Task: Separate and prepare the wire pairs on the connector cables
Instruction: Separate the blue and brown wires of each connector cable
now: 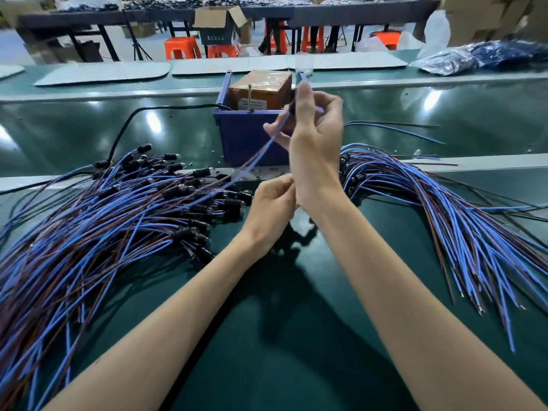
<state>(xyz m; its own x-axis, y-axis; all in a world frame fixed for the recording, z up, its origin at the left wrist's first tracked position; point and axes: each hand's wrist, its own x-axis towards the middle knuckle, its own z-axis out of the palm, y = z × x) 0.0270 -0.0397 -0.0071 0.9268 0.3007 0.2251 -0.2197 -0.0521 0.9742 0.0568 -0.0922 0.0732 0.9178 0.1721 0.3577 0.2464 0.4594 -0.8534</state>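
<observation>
Cable (262, 150) in the air just in front of the bin (246, 137), one blue/brown pair with a black connector (292, 106) at the top end. It runs slanted down and to the left from the raised right hand (314, 134), blurred lower down.

Right hand: fingers curled round the connector end, thumb and fingertips pinching where the wires leave it. Left hand (272, 203): lower, nearer the person than the bin, fingers curled tight. The right wrist covers its tips, so can't tell if it has the wire ends.

Handling, as a guess:
- Very light; thin wires, limp and springy, will flop and curl back when let go
- Insulation smooth, likely slides through a loose pinch
- Connector is the only stiff part, so best hold is there, with the other hand pinching one wire close to the split and peeling it off its mate
- Stripped tips look fine and bendable, keep fingers off them

Left of the bin is a big pile (103, 218) of the same cables, connectors pointing at the bin. Right of it a second pile (444, 203) fans out with bare tips toward the person. A brown box (261, 87) sits inside the bin and a black cord (124, 126) runs into it from the left. All of it lies on the green desk (296, 336)
</observation>
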